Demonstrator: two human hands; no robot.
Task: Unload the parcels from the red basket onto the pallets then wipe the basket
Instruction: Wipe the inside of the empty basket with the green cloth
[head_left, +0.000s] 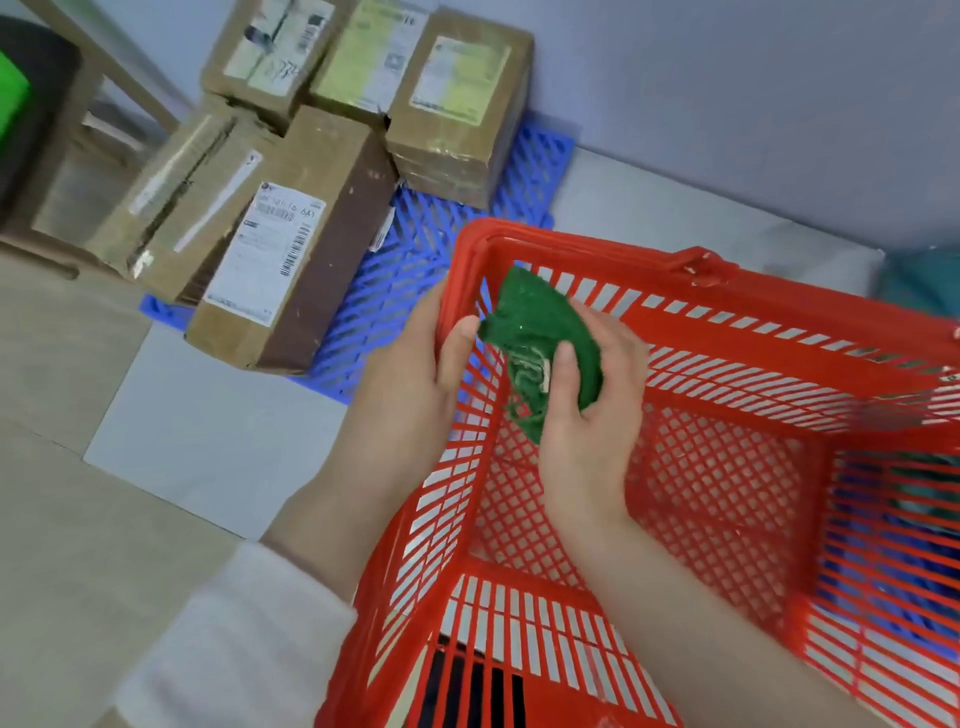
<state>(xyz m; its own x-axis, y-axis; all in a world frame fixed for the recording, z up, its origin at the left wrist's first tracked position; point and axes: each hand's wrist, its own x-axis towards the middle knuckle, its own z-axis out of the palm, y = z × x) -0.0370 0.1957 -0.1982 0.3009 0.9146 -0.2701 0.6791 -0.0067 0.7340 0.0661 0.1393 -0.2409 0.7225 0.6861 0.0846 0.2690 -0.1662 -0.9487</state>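
Partly cropped, the red basket has the left hand curled over its rim, right hand clutching green cloth.

A plain, pale lavender-grey wall rose behind a beige floor, partly covered by a light grey sheet. At upper left stood a pale wooden frame, possibly part of a chair or table.
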